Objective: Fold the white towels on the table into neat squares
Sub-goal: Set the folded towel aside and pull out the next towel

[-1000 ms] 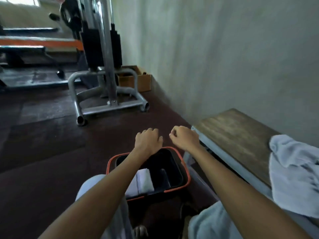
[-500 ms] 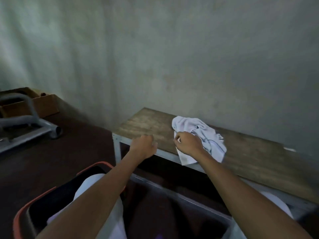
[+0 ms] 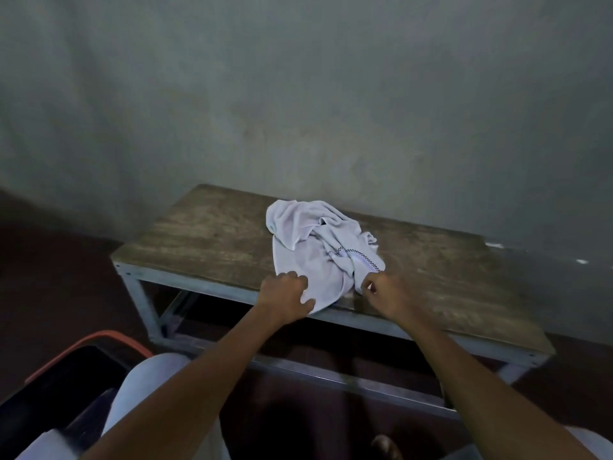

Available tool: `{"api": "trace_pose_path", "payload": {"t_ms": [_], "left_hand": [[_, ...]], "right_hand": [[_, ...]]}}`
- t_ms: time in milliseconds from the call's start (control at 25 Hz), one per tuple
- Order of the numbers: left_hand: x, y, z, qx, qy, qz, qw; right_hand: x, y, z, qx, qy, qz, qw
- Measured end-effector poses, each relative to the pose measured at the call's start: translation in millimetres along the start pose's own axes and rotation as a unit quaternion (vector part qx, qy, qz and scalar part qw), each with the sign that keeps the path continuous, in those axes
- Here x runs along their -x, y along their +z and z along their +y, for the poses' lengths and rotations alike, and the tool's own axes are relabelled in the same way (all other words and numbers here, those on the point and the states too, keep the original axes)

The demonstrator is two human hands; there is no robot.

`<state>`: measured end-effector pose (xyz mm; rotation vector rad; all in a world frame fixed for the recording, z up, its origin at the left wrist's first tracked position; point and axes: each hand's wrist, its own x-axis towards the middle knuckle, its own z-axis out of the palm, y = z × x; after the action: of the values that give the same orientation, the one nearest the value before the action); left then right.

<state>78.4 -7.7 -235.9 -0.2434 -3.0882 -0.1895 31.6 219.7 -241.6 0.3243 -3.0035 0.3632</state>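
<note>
A crumpled white towel with a thin dark-dotted stripe lies in a heap on a worn wooden table with a grey metal frame. My left hand rests on the towel's near left corner at the table's front edge, fingers curled over the cloth. My right hand pinches the towel's near right edge between thumb and fingers. Both forearms reach in from below.
A black bin with an orange rim stands on the dark floor at the lower left, beside my knee. A grey wall rises right behind the table. The table's right half carries no objects.
My view swung right from the bin and gym machine to the table. Both hands moved from above the bin onto the towel's near edge, left hand now on the cloth.
</note>
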Motion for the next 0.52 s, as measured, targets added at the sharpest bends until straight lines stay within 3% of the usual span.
{"api": "trace_pose_path", "payload": {"t_ms": [200,360,520], "left_hand": [[-23,53,9,-0.025,0.050,0.026,0.998],[-53,68,12,0.058,0.041,0.141,0.987],[-91,63,16,0.076,0.034,0.115,0.990]], "right_hand": [[-9,38,8,0.090,-0.077,0.099,0.988],[-42,42,14,-0.052,0.064,0.084,0.993],[-79,41,32,-0.176,0.167,-0.034,0.969]]}}
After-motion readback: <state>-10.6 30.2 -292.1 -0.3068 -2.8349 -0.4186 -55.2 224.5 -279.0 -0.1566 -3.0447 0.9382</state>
